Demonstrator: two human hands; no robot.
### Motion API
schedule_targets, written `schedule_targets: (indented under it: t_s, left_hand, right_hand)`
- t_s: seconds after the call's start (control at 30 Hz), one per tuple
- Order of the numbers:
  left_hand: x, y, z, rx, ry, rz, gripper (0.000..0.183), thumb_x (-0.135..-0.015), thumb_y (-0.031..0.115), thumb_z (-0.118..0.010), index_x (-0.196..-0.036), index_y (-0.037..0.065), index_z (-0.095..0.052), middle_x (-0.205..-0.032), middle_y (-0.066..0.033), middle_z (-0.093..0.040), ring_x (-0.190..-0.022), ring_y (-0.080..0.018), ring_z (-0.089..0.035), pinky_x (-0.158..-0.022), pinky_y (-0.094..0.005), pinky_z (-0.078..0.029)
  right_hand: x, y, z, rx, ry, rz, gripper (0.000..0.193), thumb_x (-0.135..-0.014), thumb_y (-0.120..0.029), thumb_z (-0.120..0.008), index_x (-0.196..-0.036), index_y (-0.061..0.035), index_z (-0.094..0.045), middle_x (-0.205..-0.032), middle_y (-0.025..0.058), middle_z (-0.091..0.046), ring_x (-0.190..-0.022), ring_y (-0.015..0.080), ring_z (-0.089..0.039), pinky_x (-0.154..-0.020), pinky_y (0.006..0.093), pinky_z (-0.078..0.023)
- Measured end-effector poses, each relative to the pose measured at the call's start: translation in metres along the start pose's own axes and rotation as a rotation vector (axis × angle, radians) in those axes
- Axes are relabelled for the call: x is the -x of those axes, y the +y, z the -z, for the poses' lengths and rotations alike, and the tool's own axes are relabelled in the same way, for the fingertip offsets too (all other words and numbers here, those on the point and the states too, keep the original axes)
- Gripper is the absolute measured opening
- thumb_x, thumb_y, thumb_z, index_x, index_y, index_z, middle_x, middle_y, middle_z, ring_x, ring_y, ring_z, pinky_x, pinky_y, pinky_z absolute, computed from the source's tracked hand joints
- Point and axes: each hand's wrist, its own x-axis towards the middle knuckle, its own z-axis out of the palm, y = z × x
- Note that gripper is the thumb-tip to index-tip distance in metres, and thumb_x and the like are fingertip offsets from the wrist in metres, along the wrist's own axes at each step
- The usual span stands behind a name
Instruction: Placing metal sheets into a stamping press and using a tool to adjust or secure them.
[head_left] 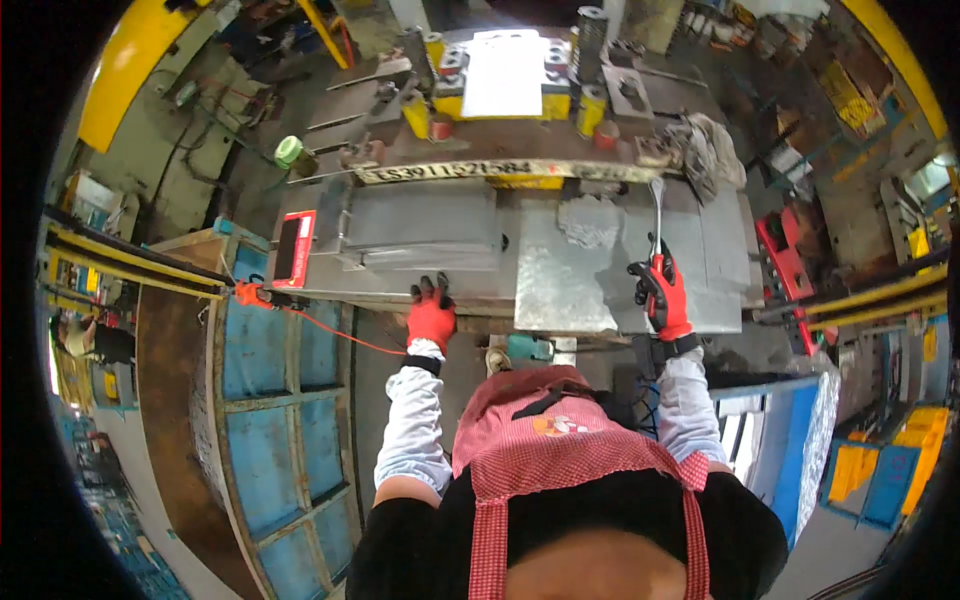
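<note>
My left hand point(432, 313), in a red glove with black fingertips, rests with fingers apart at the near edge of the metal work table. Just beyond it lies a stack of grey sheet metal point(420, 215). My right hand point(665, 297), gloved alike, is closed around a long silver hand tool point(656, 215) with a red grip. The tool points away from me, and its forked-looking tip reaches the front edge of the press die. Beneath that hand is a flat, shiny metal sheet point(570, 280). A crumpled grey rag point(590, 221) lies at its far side.
Ahead stands the press die point(520, 170) with yellow blocks, springs and a white sheet point(503, 75) on top. A red box with a dark panel point(293, 248) sits at the table's left. Another grey cloth point(712, 155) hangs at right. A blue metal frame point(265, 400) stands left.
</note>
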Motion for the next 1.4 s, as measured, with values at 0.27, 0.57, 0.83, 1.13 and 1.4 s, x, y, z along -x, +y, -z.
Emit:
schedule_targets:
  t_s: [0.27, 0.57, 0.83, 1.13, 1.4]
  left_hand:
    - [-0.014, -0.011, 0.033, 0.222, -0.281, 0.026, 0.052, -0.080, 0.039, -0.048, -0.127, 0.019, -0.042, -0.130, -0.0167, -0.039, -0.116, -0.0399, -0.039, -0.095, -0.0423, -0.036]
    - [-0.057, 0.042, 0.095, 0.911, -0.346, -0.030, 0.042, -0.082, 0.030, -0.057, -0.118, 0.009, -0.052, -0.096, -0.0142, -0.062, -0.087, -0.0210, -0.057, -0.076, -0.0315, -0.043]
    - [-0.162, 0.138, 0.105, 1.913, -0.536, -0.018, 0.033, -0.087, 0.028, -0.052, -0.112, 0.006, -0.052, -0.096, -0.0053, -0.059, -0.084, -0.0177, -0.057, -0.072, -0.0277, -0.046]
    - [-0.250, 0.173, 0.097, 1.803, -0.269, -0.075, 0.028, -0.086, 0.027, -0.052, -0.101, 0.004, -0.058, -0.089, -0.0086, -0.063, -0.078, -0.0204, -0.061, -0.069, -0.0314, -0.049]
    - [-0.151, 0.082, 0.231, 1.232, 0.109, -0.244, 0.022, -0.073, 0.005, -0.063, -0.094, 0.000, -0.063, -0.088, -0.0022, -0.064, -0.075, -0.0104, -0.057, -0.069, -0.0225, -0.043]
  right_hand:
    - [-0.168, -0.089, -0.120, 0.393, -0.418, 0.331, 0.030, -0.081, -0.007, -0.054, -0.111, -0.0024, -0.052, -0.100, 0.0043, -0.055, -0.082, 0.0121, -0.051, -0.075, 0.0233, -0.040]
    - [-0.192, -0.085, -0.148, 0.424, -0.398, 0.751, 0.020, -0.084, -0.010, -0.053, -0.103, -0.0033, -0.058, -0.085, 0.0033, -0.053, -0.058, 0.0063, -0.046, -0.050, 0.0206, -0.036]
    - [-0.006, -0.027, -0.028, -0.025, -0.123, -0.053, 0.062, -0.079, -0.010, -0.056, -0.133, -0.0019, -0.028, -0.087, 0.0045, -0.056, -0.063, 0.0069, -0.047, -0.051, 0.0205, -0.040]
    - [-0.011, 0.050, 0.007, 0.183, 0.037, -0.226, 0.026, -0.082, -0.015, -0.053, -0.106, -0.0059, -0.048, -0.066, 0.0020, -0.055, -0.044, 0.0085, -0.042, -0.041, 0.0229, -0.036]
    - [0.020, -0.031, -0.006, 0.293, 0.023, 0.115, 0.066, -0.075, 0.003, -0.052, -0.135, -0.0072, -0.028, -0.086, 0.0079, -0.059, -0.054, 0.0081, -0.048, -0.046, 0.0210, -0.041]
